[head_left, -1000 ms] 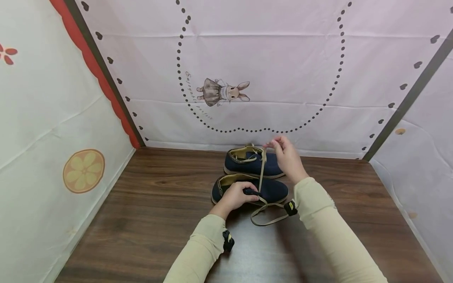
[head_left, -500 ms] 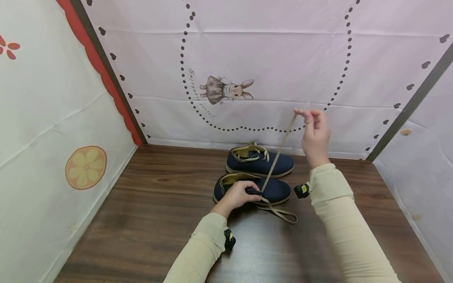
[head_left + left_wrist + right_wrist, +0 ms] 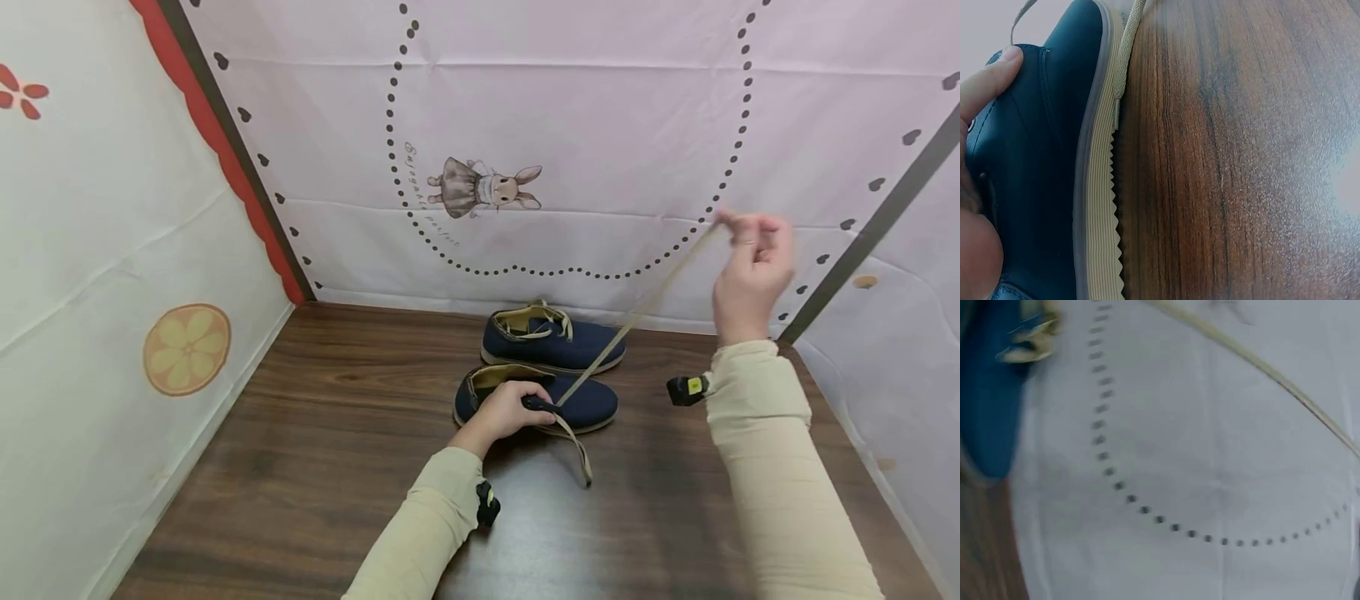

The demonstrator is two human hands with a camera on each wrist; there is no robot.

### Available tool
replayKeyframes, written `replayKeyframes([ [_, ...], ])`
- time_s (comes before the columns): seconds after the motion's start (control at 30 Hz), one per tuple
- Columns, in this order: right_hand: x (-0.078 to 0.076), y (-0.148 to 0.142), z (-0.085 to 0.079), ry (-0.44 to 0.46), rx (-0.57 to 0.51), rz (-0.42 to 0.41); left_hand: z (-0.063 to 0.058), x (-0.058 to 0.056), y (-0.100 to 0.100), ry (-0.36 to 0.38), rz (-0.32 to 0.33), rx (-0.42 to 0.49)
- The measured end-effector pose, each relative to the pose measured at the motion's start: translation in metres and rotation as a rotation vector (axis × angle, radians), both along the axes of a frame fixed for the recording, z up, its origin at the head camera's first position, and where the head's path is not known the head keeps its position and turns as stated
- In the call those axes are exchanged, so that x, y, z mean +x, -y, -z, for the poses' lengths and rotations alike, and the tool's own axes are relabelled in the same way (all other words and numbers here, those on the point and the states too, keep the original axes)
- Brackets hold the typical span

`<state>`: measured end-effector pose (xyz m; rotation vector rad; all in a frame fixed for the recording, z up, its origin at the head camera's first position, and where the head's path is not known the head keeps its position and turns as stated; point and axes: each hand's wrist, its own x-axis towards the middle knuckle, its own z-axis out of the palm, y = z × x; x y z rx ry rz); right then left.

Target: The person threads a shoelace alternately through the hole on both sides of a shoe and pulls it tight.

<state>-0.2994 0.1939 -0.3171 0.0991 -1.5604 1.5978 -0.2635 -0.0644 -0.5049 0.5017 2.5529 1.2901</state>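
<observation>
The left hand (image 3: pixel 512 408), the nearer of two hands, is pinching the near shoe (image 3: pixel 588 406) by its lacing flap, and from there a pale lace (image 3: pixel 637 316) is slanting up and right to the right hand (image 3: pixel 753 271), whose fingertips are pinching its end. Two shoes are lying on the bench (image 3: pixel 337 417), the far shoe (image 3: pixel 592 346) just beyond, both pointing right; one loose lace end (image 3: pixel 582 454) is trailing on the near side.

The dark brown, wood-grained tabletop (image 3: pixel 330 450), glossy where light catches its near part, carries a navy shoe (image 3: pixel 588 404) and, just behind it, a second navy shoe (image 3: pixel 592 343), both upright with toes pointing right.
</observation>
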Motion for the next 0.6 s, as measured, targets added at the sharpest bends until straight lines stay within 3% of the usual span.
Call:
replayKeyframes([
  [0.07,0.006,0.007,0.013,0.105,0.081,-0.084,0.000,0.000,0.001,0.001,0.004,-0.001],
  [0.27,0.010,0.032,0.071,0.422,0.263,-0.496,0.001,-0.002,0.000,0.009,0.022,0.008],
  [0.37,0.014,0.047,0.092,0.543,0.334,-0.619,0.001,-0.002,0.001,0.007,0.035,0.019],
  [0.43,0.018,0.054,0.105,0.594,0.285,-0.705,0.001,-0.002,0.001,0.007,0.041,0.025],
  [0.57,0.022,0.062,0.129,0.659,0.025,-0.893,-0.001,-0.002,0.001,0.004,0.048,0.038],
  [0.6,0.023,0.062,0.135,0.684,0.023,-0.916,-0.001,-0.002,0.001,0.000,0.046,0.037],
])
